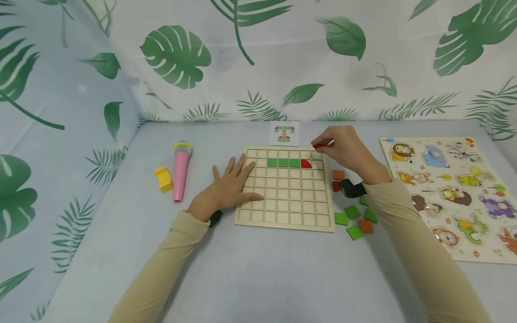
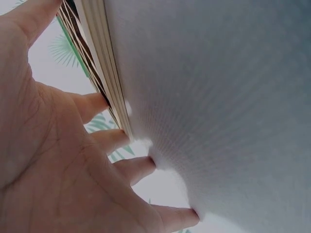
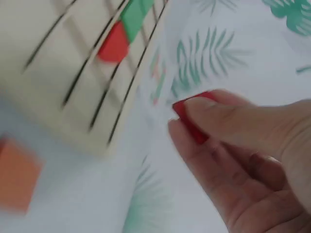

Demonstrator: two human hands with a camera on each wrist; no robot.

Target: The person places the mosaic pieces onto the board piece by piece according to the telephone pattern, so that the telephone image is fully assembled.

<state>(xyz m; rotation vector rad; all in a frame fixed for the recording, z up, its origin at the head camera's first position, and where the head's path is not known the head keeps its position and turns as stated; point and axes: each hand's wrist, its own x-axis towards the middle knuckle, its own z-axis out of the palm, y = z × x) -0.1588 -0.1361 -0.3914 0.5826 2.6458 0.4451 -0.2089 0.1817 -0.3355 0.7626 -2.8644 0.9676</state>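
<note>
A wooden grid board (image 1: 282, 205) lies on the table. In one of its upper rows sit three green square tiles (image 1: 284, 163) and, at their right end, a red tile with a rounded corner (image 1: 306, 163). My left hand (image 1: 230, 185) rests with spread fingers over the board's left edge; in the left wrist view some fingertips touch the board's side and others the table. Above the board's upper right corner, my right hand (image 1: 343, 150) pinches another red tile (image 3: 197, 119) between thumb and fingers. Part of that tile is hidden by the thumb.
Behind the board lies a pattern card (image 1: 284, 133). Loose green tiles (image 1: 341, 218) and orange tiles (image 1: 365, 225) are scattered right of it, partly under the right forearm. A pink toy microphone (image 1: 181, 175) and yellow piece (image 1: 163, 179) lie left; an animal puzzle (image 1: 438, 181) lies far right.
</note>
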